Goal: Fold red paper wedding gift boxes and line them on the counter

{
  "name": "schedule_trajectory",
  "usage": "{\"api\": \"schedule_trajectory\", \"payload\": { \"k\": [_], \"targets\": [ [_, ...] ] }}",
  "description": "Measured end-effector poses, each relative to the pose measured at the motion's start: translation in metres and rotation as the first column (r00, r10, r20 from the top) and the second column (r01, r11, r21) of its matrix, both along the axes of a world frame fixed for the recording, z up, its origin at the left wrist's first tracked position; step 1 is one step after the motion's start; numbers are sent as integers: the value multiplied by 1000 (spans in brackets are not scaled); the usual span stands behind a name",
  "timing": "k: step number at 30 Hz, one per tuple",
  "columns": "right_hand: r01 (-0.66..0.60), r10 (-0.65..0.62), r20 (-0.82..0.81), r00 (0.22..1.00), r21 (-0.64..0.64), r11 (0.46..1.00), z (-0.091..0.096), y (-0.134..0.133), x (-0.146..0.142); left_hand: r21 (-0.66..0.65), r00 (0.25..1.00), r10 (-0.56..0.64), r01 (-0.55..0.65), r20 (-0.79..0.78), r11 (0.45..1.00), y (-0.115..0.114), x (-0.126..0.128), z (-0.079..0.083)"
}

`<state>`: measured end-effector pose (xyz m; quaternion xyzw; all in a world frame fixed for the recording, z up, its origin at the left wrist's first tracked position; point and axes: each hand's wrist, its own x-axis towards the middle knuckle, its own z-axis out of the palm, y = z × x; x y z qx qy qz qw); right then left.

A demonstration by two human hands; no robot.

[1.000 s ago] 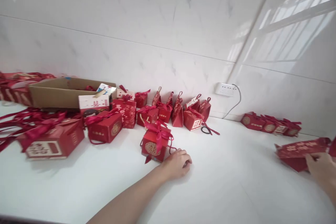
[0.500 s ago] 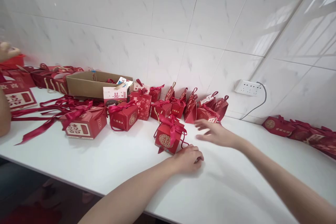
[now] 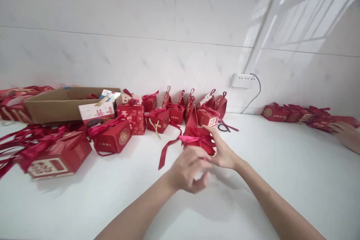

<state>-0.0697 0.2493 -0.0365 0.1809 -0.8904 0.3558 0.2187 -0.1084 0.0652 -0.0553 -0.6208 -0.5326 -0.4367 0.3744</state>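
Observation:
A small red gift box (image 3: 199, 143) with scalloped edges and a satin bow sits on the white table between my hands. My right hand (image 3: 223, 152) grips its right side, fingers at the far edge and thumb nearer me. On the near side is my left hand (image 3: 189, 168), blurred, its fingers curled and pinched. A bit of bright red ribbon or cord shows between those fingers; most of it is hidden. A loose red ribbon (image 3: 168, 150) trails from the box's left onto the table. Behind stands another red box (image 3: 207, 116) with a pale label.
Several red boxes (image 3: 131, 118) line the wall. At left are an open cardboard carton (image 3: 53, 110) and a bow-topped box (image 3: 60, 153) beside loose ribbons. A black loop (image 3: 224, 126) lies behind my right hand. Another person's hand (image 3: 347, 135) touches red boxes at far right. A power strip (image 3: 242, 80) hangs on the wall.
My view has swung right. My right hand has come down onto the box, and my left hand has lifted and curled at its near side. Another person's hand has appeared at far right.

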Motion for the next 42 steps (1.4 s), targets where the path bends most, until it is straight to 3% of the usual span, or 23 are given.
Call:
{"api": "schedule_trajectory", "payload": {
  "k": [2,5,8,10,12,14,17,22,28,34,42],
  "targets": [
    [-85,114,202,973,-148,985,-1,12,6,81,974,152,-167,167,983,-4,-10,9],
    [-136,235,280,931,-332,933,-1,21,7,-54,834,280,-290,475,956,-4,-28,10],
    [10,57,153,987,-406,914,4,21,6,-230,654,325,-229,683,946,-1,-38,4],
    [178,-150,101,984,-399,900,11,19,8,-273,607,335,-196,721,942,-1,-39,2],
    [310,-281,138,950,-304,901,18,14,11,-286,607,333,-175,721,942,-2,-38,4],
    [367,-326,225,918,-178,913,24,10,15,-290,622,318,-150,715,945,-2,-37,7],
    [353,-320,287,903,-70,933,29,5,19,-307,664,286,-89,691,948,-3,-36,9],
    [273,-276,192,942,44,961,28,5,20,-291,678,234,-30,697,956,0,-35,6],
    [166,-152,223,963,-47,985,23,8,17,-252,653,205,-23,729,967,0,-38,4],
    [176,-159,226,961,-58,983,20,7,14,-258,654,227,-50,721,965,-2,-41,0],
    [169,-145,221,964,-91,982,19,6,12,-316,735,306,-131,605,940,-2,-43,-1]
  ]
}}
